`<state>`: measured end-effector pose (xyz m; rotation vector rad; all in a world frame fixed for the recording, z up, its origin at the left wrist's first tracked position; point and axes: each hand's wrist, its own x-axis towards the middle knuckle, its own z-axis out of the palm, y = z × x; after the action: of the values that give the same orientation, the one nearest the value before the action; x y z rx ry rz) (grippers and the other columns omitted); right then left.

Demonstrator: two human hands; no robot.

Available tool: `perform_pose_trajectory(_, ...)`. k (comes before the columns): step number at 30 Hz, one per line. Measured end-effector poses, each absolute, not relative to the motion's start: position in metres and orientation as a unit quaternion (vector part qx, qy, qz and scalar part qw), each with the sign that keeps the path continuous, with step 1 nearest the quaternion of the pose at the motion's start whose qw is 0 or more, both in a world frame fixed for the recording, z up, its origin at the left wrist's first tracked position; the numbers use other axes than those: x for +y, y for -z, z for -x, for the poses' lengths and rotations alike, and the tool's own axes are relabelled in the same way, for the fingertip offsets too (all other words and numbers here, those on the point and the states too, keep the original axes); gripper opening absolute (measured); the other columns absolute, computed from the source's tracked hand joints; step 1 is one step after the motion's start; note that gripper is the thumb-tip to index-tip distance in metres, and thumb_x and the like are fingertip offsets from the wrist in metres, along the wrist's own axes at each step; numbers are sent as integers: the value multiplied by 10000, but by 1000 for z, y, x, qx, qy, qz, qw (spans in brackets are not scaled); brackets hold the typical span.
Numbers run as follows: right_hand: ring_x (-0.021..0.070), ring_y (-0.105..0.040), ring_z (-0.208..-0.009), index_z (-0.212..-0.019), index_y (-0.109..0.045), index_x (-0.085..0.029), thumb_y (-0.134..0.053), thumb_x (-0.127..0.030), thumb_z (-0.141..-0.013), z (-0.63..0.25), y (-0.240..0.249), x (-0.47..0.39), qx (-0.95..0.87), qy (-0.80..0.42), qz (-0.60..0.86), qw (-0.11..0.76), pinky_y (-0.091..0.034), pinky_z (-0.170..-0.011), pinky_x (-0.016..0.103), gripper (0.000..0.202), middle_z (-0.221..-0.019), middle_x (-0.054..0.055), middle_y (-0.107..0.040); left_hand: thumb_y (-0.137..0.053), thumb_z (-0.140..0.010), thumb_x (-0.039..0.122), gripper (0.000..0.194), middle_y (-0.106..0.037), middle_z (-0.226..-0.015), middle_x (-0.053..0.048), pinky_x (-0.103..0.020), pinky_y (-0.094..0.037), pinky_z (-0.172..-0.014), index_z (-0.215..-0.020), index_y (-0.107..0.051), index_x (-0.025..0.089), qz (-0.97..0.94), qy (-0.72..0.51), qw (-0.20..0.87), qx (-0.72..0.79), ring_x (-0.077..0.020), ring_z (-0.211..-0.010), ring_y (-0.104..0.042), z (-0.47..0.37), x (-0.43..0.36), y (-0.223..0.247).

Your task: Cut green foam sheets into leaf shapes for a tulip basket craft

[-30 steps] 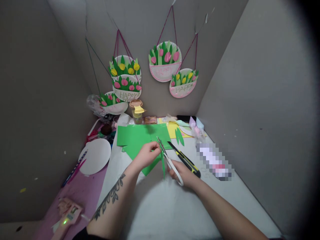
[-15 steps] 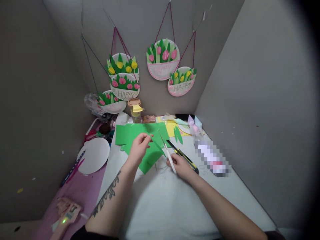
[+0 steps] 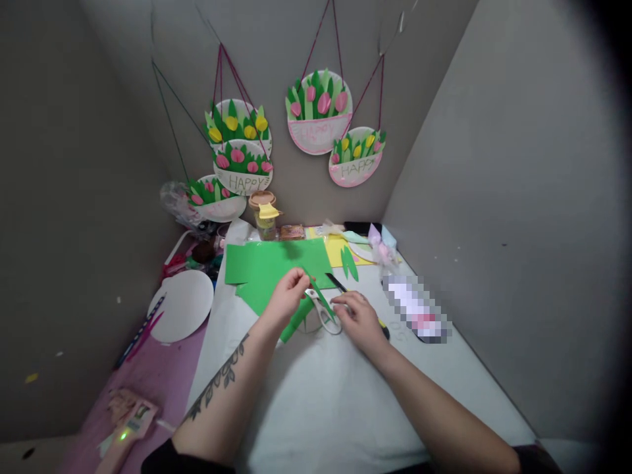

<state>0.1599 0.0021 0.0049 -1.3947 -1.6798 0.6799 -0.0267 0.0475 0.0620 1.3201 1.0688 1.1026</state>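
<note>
My left hand [image 3: 291, 289] is closed, its thumb and fingers pinching the upper part of a narrow green paper strip [image 3: 320, 293]. The strip slants down to the right, toward my right hand [image 3: 359, 321]. That hand's fingers are a little apart beside the strip's lower end; whether they touch it is unclear. White-handled scissors [image 3: 332, 325] lie on the table below the strip, partly behind it. Under my right hand is a black and yellow utility knife [image 3: 336, 283], its middle hidden. Green paper sheets [image 3: 271, 260] spread out behind and below my left hand.
Two cut green leaves [image 3: 349, 264] lie on yellow paper [image 3: 336, 251]. A lidded cup [image 3: 265, 224] stands at the back. White paper plates [image 3: 185, 306] and a pink glue gun [image 3: 131, 428] are at left. Tulip plate baskets [image 3: 318, 135] hang on the wall.
The scissors have left my right hand and now lie on the table. My right hand's fingers have loosened near the strip. My left hand has moved slightly right and down with the strip.
</note>
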Motion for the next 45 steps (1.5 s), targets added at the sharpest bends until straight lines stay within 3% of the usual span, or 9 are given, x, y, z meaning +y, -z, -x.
perform_pose_trajectory(4,127,-447,-544,-900,-682,-158,-474,-653,-826,-159,-6,0,-553,-546,470,418,-337,-500,245,542,-650,15,-545,-574,-769,440,281,-523,-657,28,-232,-368,-603,-688,-466,193,-585,-421,562,406,-110,-627,-460,12,42,-49)
perform_pose_trajectory(9,75,-293,-449,-712,-633,-144,-642,-670,-692,-156,-8,-3,-487,-651,427,397,-200,-440,220,527,-506,-52,-394,-581,-784,454,296,-536,-701,20,-247,-391,-679,-706,-481,186,-592,-420,574,379,-118,-682,-487,6,36,-47)
perform_pose_trajectory(12,73,-291,-448,-719,-627,-147,-645,-657,-702,-156,-9,-3,-502,-635,436,393,-194,-441,219,510,-511,-58,-379,-578,-787,499,324,-586,-796,-8,-259,-415,-727,-765,-521,180,-599,-410,585,363,-133,-750,-529,5,34,-50)
perform_pose_trajectory(15,79,-314,-478,-745,-633,-145,-617,-645,-742,-158,-8,0,-535,-592,449,402,-228,-464,222,500,-537,-51,-393,-586,-778,525,361,-574,-740,1,-261,-419,-655,-839,-557,171,-624,-364,597,349,-128,-664,-517,3,33,-48)
perform_pose_trajectory(19,99,-375,-543,-745,-638,-144,-601,-657,-750,-159,-5,2,-567,-548,447,422,-287,-511,231,515,-586,-25,-451,-629,-755,493,349,-561,-651,0,-255,-404,-611,-750,-578,148,-646,-329,582,368,-125,-625,-502,3,35,-44)
perform_pose_trajectory(25,105,-329,-495,-693,-624,-166,-518,-646,-814,-158,-1,2,-561,-530,458,441,-260,-482,243,507,-520,-39,-382,-645,-736,447,321,-590,-622,-8,-253,-394,-624,-704,-626,128,-629,-323,612,354,-121,-611,-507,7,38,-44)
perform_pose_trajectory(31,139,-436,-652,-602,-483,-200,-547,-444,-852,-154,-10,-1,-661,-419,447,433,-350,-613,269,355,-673,-5,-456,-612,-699,398,323,-463,-476,36,-236,-304,-533,-499,-549,152,-606,-338,566,444,-94,-520,-396,5,37,-45)
perform_pose_trajectory(38,139,-452,-674,-609,-426,-207,-545,-271,-856,-152,-15,-7,-716,-361,425,419,-354,-629,268,281,-695,-13,-441,-571,-662,345,225,-563,-599,-1,-228,-311,-533,-617,-665,145,-508,-387,611,468,-105,-574,-432,9,39,-50)
perform_pose_trajectory(45,136,-458,-676,-591,-410,-205,-548,-195,-834,-152,-17,-9,-724,-372,406,415,-352,-633,267,279,-685,-17,-441,-573,-649,311,181,-462,-526,39,-223,-245,-474,-599,-637,149,-452,-425,630,467,-76,-500,-353,12,43,-47)
